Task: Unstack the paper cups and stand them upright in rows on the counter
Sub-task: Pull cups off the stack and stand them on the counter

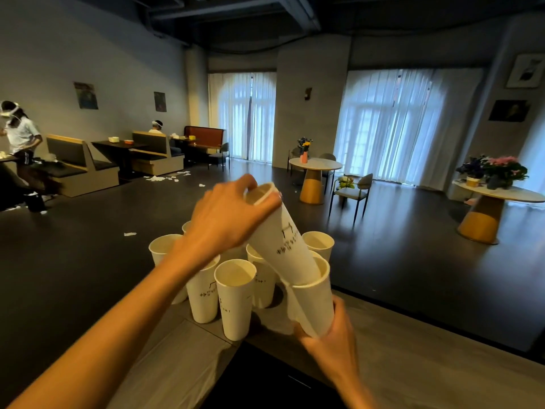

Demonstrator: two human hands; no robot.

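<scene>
From where I watch, the grey stone-look counter (413, 349) ends just past the white paper cups standing upright (236, 296), dark floor beyond. The cups cluster near that far edge; the nearest insides look empty. My left hand (227, 219) curls round the top of a tilted white nested cup (283, 246), whose base sits inside the white outer cup (315, 305) that my right hand (333, 335) grips from below.

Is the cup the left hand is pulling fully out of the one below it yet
Not yet. The upper cup, gripped by the left hand, still sits tilted with its base inside the lower cup.
</scene>
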